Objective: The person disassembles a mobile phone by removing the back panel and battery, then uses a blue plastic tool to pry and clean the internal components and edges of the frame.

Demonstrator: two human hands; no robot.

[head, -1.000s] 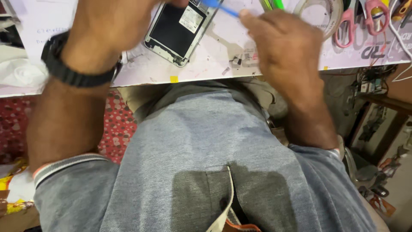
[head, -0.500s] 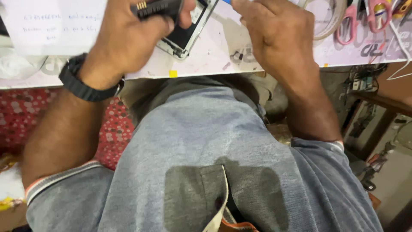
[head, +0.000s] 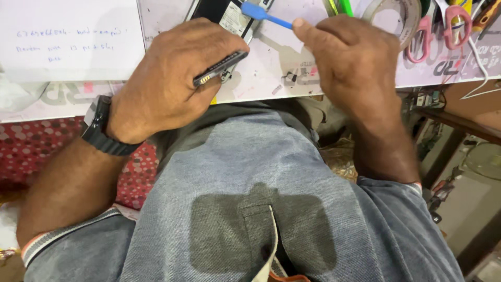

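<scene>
My left hand (head: 167, 78) grips a thin black flat part, a phone battery or cover (head: 222, 65), held edge-on between the fingers above the edge of the white workbench (head: 261, 78). An opened phone (head: 224, 13) lies on the bench just beyond it, its inner parts showing. My right hand (head: 352, 57) pinches a blue plastic pry tool (head: 263, 14), whose flat tip rests on the phone's upper right part. A black watch (head: 102, 128) is on my left wrist.
A white paper sheet with handwriting (head: 68, 36) lies at the left of the bench. Pink-handled scissors (head: 438, 26), a tape roll (head: 396, 13) and green pens (head: 339, 6) lie at the right. Shelves with cluttered parts (head: 459, 156) stand below right. My grey shirt fills the foreground.
The view has shifted. My left hand came down toward the bench edge with the black part in it, and the blue tool's tip now rests on the phone.
</scene>
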